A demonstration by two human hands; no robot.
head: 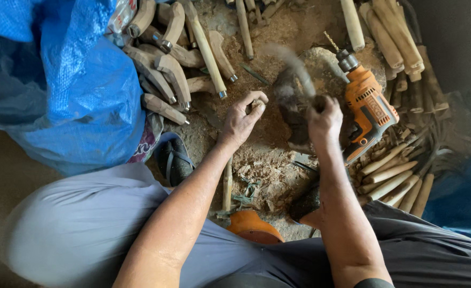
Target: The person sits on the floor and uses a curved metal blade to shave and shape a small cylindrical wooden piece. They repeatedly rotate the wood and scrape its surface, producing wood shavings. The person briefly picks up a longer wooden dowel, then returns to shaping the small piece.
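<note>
Hands work at mid-frame: the left hand [242, 118] pinches a small wooden piece [257, 104], the right hand [325, 118] grips a blurred curved tool [295, 66]. Right of it lies an orange power drill [367, 109]; carved wooden handles [167, 74] pile at upper left.

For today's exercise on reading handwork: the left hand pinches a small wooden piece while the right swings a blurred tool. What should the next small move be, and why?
Probably steady the small wooden piece on the ground before striking. The left hand holds it just beside the blurred tool in the right hand, so the fingers sit close to the swing.
</note>
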